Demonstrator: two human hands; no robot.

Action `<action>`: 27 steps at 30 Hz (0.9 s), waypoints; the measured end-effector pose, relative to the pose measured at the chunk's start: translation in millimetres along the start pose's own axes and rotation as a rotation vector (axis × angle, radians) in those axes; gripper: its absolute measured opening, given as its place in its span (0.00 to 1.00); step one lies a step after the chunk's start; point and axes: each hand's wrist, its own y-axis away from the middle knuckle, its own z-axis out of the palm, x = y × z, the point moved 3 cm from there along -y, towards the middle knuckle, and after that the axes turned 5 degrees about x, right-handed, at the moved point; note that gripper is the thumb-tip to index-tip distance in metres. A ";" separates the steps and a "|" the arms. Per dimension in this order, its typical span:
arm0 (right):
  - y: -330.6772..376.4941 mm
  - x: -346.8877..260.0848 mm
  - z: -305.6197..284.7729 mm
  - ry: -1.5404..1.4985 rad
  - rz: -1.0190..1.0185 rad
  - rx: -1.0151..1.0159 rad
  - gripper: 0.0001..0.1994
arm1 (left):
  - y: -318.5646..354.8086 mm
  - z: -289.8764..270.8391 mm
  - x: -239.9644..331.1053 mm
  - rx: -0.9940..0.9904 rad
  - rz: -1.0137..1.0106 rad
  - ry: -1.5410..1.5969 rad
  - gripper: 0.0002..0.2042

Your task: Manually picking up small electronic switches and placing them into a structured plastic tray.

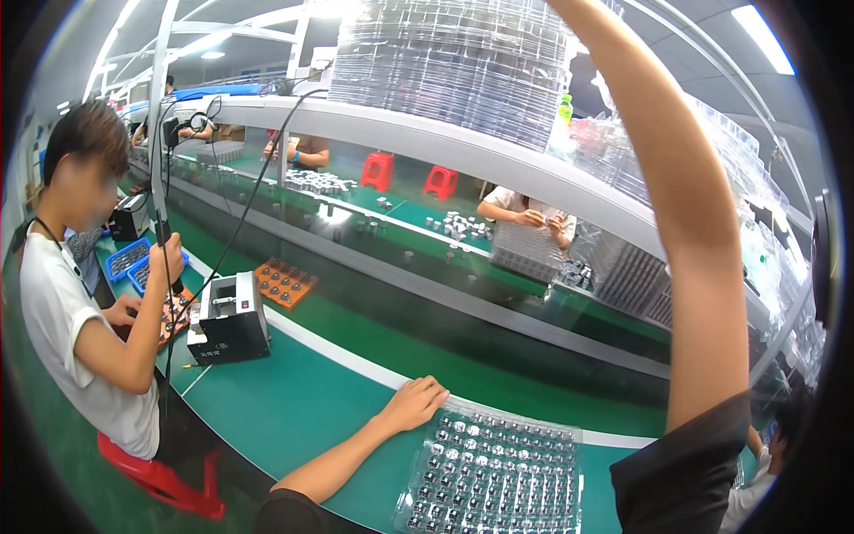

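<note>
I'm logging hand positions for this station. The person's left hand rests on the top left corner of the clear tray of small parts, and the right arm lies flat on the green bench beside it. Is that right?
Not quite. The left hand does rest on the clear tray at its top left corner, but the right arm is raised overhead, out of the head view's top edge, not lying on the green bench.

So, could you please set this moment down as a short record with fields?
Left hand: rests on the far left corner of the clear tray
Right hand: out of view, arm raised past the top edge
Tray contents: rows of small metal parts
Surface: green bench
Nearby: co-worker seated on the left, beside a grey machine
</note>
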 end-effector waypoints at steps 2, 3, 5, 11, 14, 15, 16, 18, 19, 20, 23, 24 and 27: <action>9.9 16.9 -18.4 0.057 0.042 -0.039 0.23 | 0.5 1.0 -1.1 0.000 -0.014 0.003 0.16; 16.1 27.3 -27.3 0.116 0.079 -0.100 0.23 | 0.1 2.6 -2.6 0.001 -0.007 -0.010 0.17; 37.6 42.4 -39.1 0.167 0.118 -0.124 0.25 | 4.1 -2.0 -4.4 0.021 -0.019 -0.038 0.17; 81.7 88.3 -42.6 0.250 0.224 -0.130 0.24 | 0.9 1.2 -2.6 -0.031 -0.003 -0.062 0.17; 77.4 83.3 -35.2 0.252 0.234 -0.146 0.21 | 1.9 -0.1 -0.1 -0.068 -0.028 -0.043 0.18; 74.5 79.2 -30.8 0.236 0.248 -0.167 0.19 | 2.3 0.3 -0.9 -0.075 -0.029 -0.049 0.18; 71.3 76.9 -26.7 0.234 0.252 -0.163 0.19 | 2.4 -0.1 -1.3 -0.076 -0.030 -0.055 0.18; 64.3 73.9 -13.2 0.144 0.203 -0.223 0.16 | 2.7 0.7 0.0 -0.077 -0.034 -0.042 0.18; 58.9 68.4 -4.0 0.216 0.216 -0.283 0.16 | 2.6 -0.3 1.0 -0.078 -0.037 -0.046 0.18; 57.0 63.8 0.6 0.213 0.220 -0.282 0.16 | 2.0 -0.8 3.3 -0.079 -0.043 -0.052 0.18; 55.6 44.4 8.8 0.273 0.172 -0.298 0.18 | 4.9 -3.7 1.6 -0.074 -0.052 -0.052 0.18; 60.4 61.2 8.9 0.280 0.172 -0.301 0.18 | 3.6 -1.2 2.5 -0.072 -0.040 -0.040 0.17; 65.1 68.3 3.4 -0.411 -0.167 -0.126 0.19 | 1.3 2.6 0.5 -0.074 -0.023 -0.061 0.17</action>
